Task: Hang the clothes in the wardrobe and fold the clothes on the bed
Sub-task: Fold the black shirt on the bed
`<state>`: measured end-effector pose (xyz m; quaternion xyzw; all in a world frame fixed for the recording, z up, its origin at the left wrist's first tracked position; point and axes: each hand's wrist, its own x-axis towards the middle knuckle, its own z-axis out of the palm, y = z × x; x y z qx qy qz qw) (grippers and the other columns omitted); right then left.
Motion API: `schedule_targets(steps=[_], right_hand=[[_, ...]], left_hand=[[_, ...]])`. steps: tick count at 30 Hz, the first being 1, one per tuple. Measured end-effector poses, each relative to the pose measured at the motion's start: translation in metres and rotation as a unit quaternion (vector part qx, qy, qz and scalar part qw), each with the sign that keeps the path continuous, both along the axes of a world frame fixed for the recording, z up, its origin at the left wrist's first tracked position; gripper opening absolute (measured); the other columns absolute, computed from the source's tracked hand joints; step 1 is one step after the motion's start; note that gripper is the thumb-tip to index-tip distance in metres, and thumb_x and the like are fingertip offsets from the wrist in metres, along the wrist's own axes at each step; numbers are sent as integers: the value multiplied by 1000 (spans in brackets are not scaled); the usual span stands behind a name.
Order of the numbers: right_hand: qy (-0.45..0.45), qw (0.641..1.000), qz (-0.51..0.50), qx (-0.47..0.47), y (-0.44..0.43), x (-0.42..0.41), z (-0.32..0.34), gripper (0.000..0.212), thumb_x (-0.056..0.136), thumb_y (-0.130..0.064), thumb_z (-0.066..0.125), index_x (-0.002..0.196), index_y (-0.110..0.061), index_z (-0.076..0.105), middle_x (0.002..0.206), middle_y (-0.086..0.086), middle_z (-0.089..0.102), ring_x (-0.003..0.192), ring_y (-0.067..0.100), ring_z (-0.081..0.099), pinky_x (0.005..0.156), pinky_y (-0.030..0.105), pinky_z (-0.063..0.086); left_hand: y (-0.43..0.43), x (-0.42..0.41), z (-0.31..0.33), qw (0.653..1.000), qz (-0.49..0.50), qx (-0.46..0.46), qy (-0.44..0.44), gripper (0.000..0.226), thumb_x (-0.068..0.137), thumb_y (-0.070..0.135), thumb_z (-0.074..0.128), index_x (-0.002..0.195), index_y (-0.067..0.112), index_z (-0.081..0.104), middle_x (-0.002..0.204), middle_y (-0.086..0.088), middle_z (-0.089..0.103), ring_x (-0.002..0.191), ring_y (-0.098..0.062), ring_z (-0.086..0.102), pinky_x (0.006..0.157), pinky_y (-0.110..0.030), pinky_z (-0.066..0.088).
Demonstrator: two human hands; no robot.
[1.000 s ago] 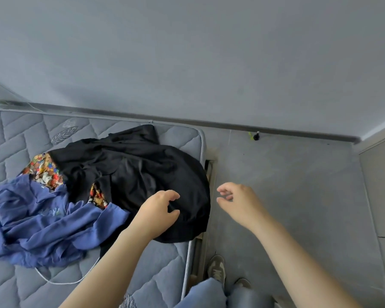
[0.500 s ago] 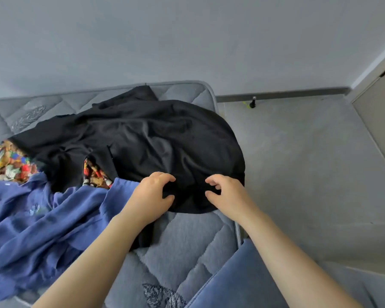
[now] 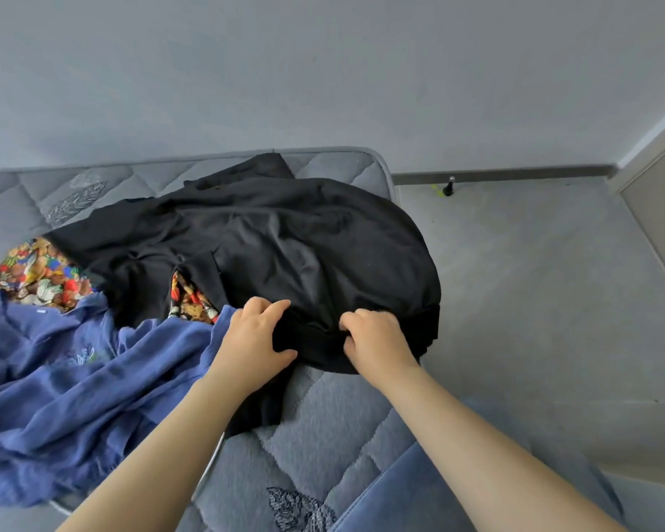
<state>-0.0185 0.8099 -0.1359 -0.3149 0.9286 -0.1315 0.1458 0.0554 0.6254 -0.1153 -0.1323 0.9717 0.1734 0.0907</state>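
A large black garment [image 3: 285, 240] lies crumpled over the corner of the grey quilted mattress [image 3: 323, 428]. My left hand [image 3: 256, 339] grips its near hem, fingers curled over the fabric. My right hand [image 3: 377, 339] clutches the same hem a little to the right, its fingers bunched into the cloth. A blue garment [image 3: 66, 393] is spread in a heap at the left, partly under my left forearm. A bright multicoloured patterned garment [image 3: 35, 274] shows beneath the black and blue ones, with a second patch of it visible near the middle.
The mattress ends at its right corner, with grey floor [image 3: 534, 301] beyond. A small dark doorstop [image 3: 449, 186] stands by the skirting board. A pale door or cabinet panel [image 3: 661, 209] is at the far right. My blue trouser leg [image 3: 400, 497] is at the bottom.
Both hands have come down from above the bed edge onto the black garment's near hem and closed on it. The view has moved closer over the mattress corner.
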Motion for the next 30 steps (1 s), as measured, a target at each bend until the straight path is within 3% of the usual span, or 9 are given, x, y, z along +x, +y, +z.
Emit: schedule_targets(steps=[5,10,13,15,18,20,24,27,30], right_hand=[[-41,999,11,-8,25,-5,3,20,93,-10,45,97,-14,64,93,1,65,87,19,60,77,31,47],[-65,993,-1,-96,34,14,-4,57,91,-26,59,143,-20,39,135,0,45,124,18,43,97,30,45],[-61,995,45,-68,18,21,-3,82,88,-33,65,154,-28,16,158,2,18,147,22,12,118,38,24],[-61,995,83,-13,3,24,-4,77,88,-35,65,152,-28,23,158,-1,21,148,21,9,120,47,12],[-80,990,116,9,-20,29,-1,25,92,-26,58,116,-20,59,116,-1,58,120,19,49,119,50,8],[-92,987,129,3,-27,34,2,8,91,-18,51,92,-16,58,94,0,60,97,21,56,115,41,21],[-171,980,101,-4,-18,41,14,16,89,-19,50,81,-7,57,79,5,60,77,22,56,68,32,40],[-202,978,61,-2,-4,46,20,29,90,-25,50,65,-12,43,64,-2,47,59,14,45,52,27,32],[-195,979,55,6,-6,53,26,35,90,-27,49,61,-15,32,60,-4,38,54,10,35,49,25,24]], left_hand=[[4,-11,-10,994,-54,-73,-58,76,70,54,72,138,34,44,136,11,45,127,-19,31,106,-38,29],[2,-19,-13,976,-88,-135,-146,34,86,50,58,107,24,62,105,5,60,117,-20,42,113,-50,19],[-4,-3,-3,980,-98,-115,-133,25,86,49,56,87,24,57,85,6,55,110,-21,51,113,-47,17],[-12,17,4,983,-96,-82,-135,29,84,52,58,77,25,47,74,8,47,96,-21,57,96,-35,36],[-24,46,10,982,-59,-10,-180,39,78,61,62,69,26,45,70,9,50,72,-14,53,61,-28,39],[-32,58,13,981,3,38,-188,40,74,67,63,78,28,54,77,8,57,76,-13,56,67,-28,44],[-44,59,9,982,166,77,-45,57,82,58,62,105,7,49,103,-14,61,101,-33,57,86,-38,43],[-49,46,5,970,237,47,35,81,81,50,68,131,-4,35,130,-27,42,119,-44,43,102,-45,33],[-57,33,1,959,274,40,-56,115,76,63,66,151,5,0,156,-24,7,139,-43,19,113,-48,21]])
